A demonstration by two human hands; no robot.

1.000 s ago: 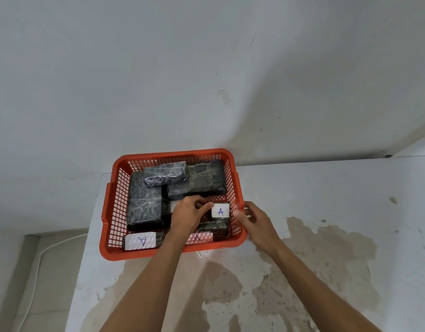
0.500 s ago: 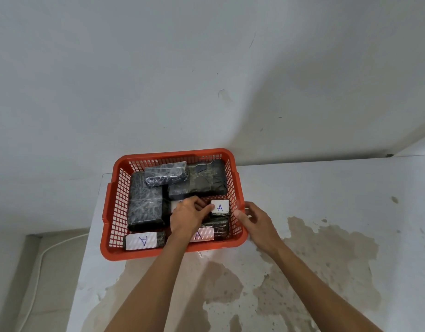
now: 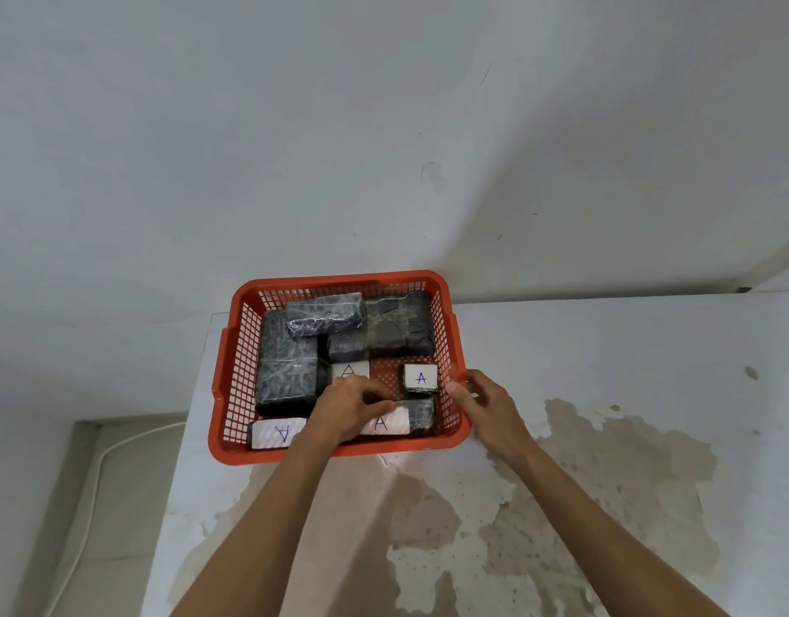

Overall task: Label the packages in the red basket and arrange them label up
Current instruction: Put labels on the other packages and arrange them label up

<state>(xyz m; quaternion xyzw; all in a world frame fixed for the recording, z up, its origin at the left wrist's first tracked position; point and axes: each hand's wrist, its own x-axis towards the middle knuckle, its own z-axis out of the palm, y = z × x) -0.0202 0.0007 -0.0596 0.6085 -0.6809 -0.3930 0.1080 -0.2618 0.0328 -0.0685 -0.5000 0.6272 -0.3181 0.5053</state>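
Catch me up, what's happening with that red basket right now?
A person is sorting dark wrapped packages in the red basket on a stained white surface. The left hand is down inside the basket, fingers on a package along the near wall; its label reads "A". The right hand touches the basket's right rim. Four white "A" labels face up near the front; the packages at the back show no label yet.

The basket [image 3: 339, 447] sits on the table [image 3: 606, 349] at its 10 o'clock corner, against the wall [image 3: 384, 126]. Inside, unlabelled packages [image 3: 286, 367] fill 9 to 1 o'clock; labelled ones [image 3: 420, 378] lie from 3 to 7.
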